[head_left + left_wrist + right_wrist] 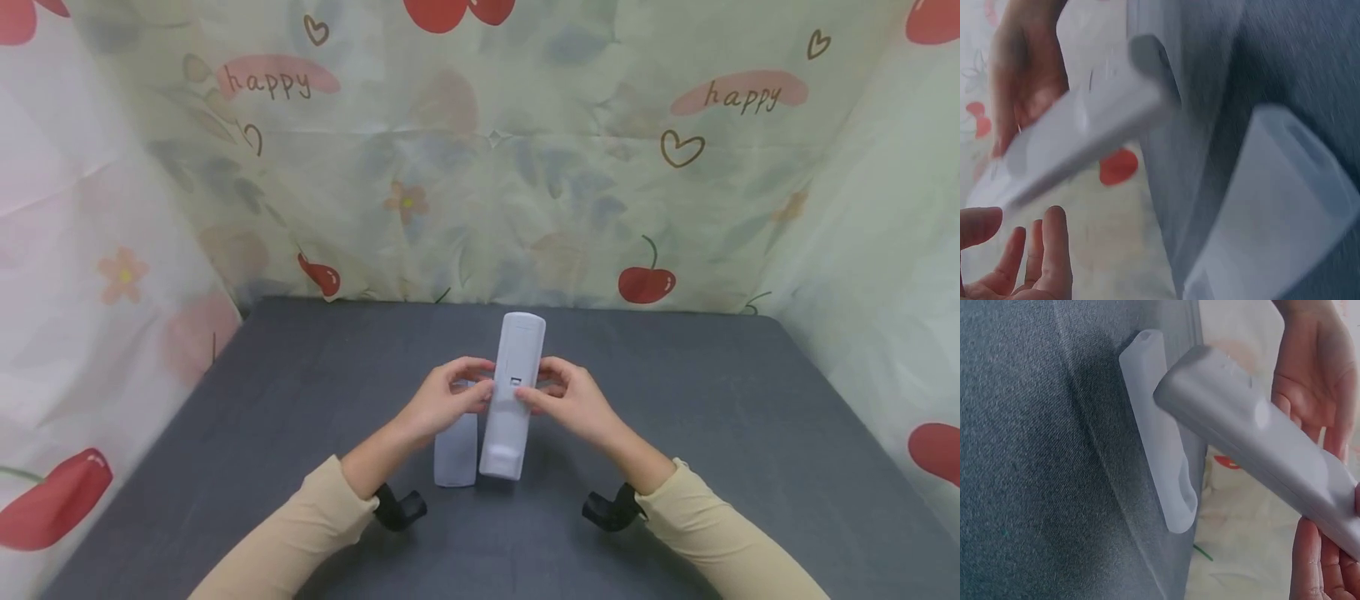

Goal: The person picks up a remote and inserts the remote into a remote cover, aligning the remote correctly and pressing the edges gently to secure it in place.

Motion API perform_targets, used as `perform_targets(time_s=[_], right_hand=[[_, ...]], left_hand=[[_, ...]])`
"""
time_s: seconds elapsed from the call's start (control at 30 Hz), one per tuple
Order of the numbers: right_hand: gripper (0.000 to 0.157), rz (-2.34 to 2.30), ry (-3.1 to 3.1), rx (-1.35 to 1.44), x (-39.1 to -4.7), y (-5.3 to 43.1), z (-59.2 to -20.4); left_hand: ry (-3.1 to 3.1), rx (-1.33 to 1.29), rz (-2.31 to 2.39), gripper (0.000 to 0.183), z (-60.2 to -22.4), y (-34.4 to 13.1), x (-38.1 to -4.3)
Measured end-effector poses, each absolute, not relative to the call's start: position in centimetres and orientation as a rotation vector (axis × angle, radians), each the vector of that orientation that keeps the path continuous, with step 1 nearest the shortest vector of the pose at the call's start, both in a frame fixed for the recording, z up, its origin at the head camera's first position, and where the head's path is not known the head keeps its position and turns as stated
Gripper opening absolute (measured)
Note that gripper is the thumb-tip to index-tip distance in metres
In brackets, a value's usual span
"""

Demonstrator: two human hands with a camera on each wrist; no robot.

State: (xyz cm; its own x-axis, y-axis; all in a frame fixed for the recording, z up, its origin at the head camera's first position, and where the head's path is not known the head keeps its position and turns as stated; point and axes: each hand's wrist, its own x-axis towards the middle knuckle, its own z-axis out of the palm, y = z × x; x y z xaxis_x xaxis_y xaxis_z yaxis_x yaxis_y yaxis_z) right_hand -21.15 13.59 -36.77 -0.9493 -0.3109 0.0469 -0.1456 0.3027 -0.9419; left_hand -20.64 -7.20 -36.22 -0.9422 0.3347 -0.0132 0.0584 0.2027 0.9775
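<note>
A white remote control [512, 417] is held up over the table, its back facing the head camera, with a small dark notch near its middle. My right hand [573, 400] grips its right side, thumb on the back by the notch and fingers at the edge. On the other side, my left hand [450, 396] has thumb and fingers apart, fingertips right at the remote's left edge. In the left wrist view, that hand's fingers [1054, 244] are spread below the remote. A translucent whitish sleeve [456, 454] lies on the table beside the remote, partly behind the left hand.
The dark grey table [322, 367] carries a cloth-like cover with a crease. Patterned curtains [495, 217] with cherries and hearts stand along its back and both sides. Black wrist camera mounts [401, 510] sit under both forearms.
</note>
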Motion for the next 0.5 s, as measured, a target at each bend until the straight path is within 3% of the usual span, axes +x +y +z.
perform_targets(time_s=[0.5], right_hand=[[0.04,-1.703,2.519,-0.302,-22.5,13.7,-37.2]], left_hand=[[2.583,0.029,1.478,0.027,-39.6,-12.0,-24.1]])
